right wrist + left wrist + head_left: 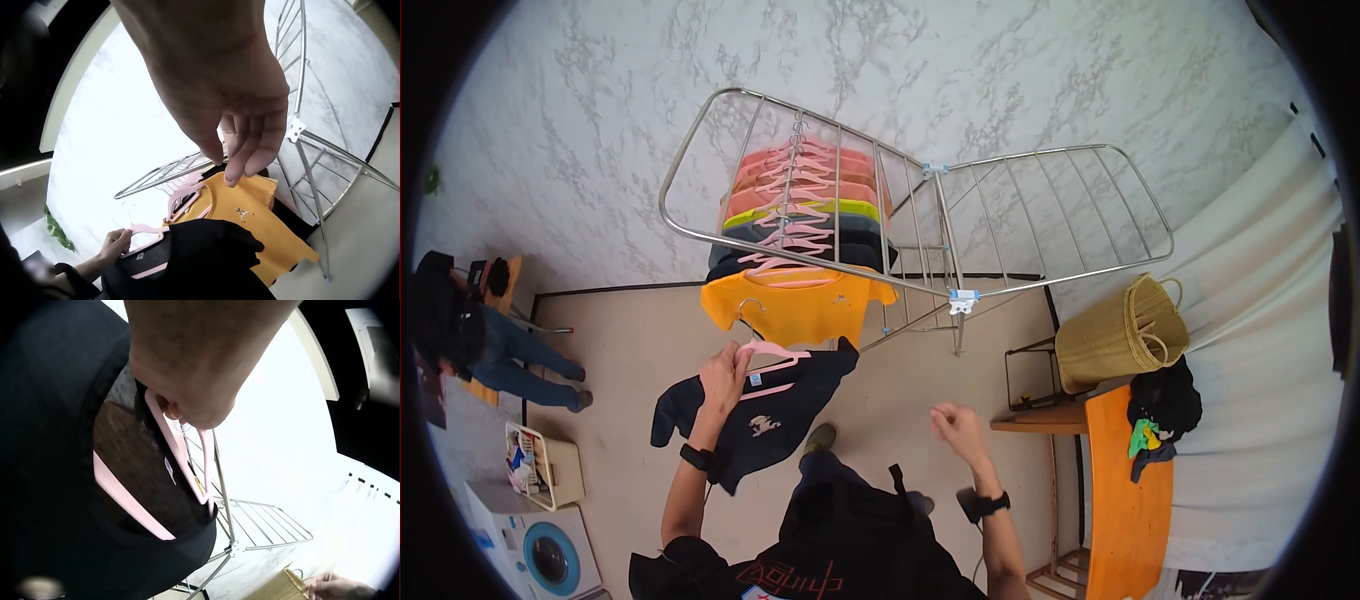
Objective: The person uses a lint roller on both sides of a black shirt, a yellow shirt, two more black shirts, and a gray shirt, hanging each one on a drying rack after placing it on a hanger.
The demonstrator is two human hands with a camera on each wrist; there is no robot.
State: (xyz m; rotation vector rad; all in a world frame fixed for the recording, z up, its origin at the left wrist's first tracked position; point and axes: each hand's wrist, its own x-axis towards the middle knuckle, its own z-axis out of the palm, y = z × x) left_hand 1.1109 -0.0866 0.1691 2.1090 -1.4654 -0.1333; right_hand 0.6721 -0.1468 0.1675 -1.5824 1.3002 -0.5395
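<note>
Head view: left hand raised, gripping pink hanger; right hand apparently empty, fingers loosely curled.

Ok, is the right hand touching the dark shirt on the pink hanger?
Apart. The head view shows the right hand empty in the air, with floor between it and the dark shirt, which the left hand holds up by its pink hanger.

A marbled white wall fills the upper frame; beige floor below, an orange wooden table lower right, a washing machine lower left.
</note>
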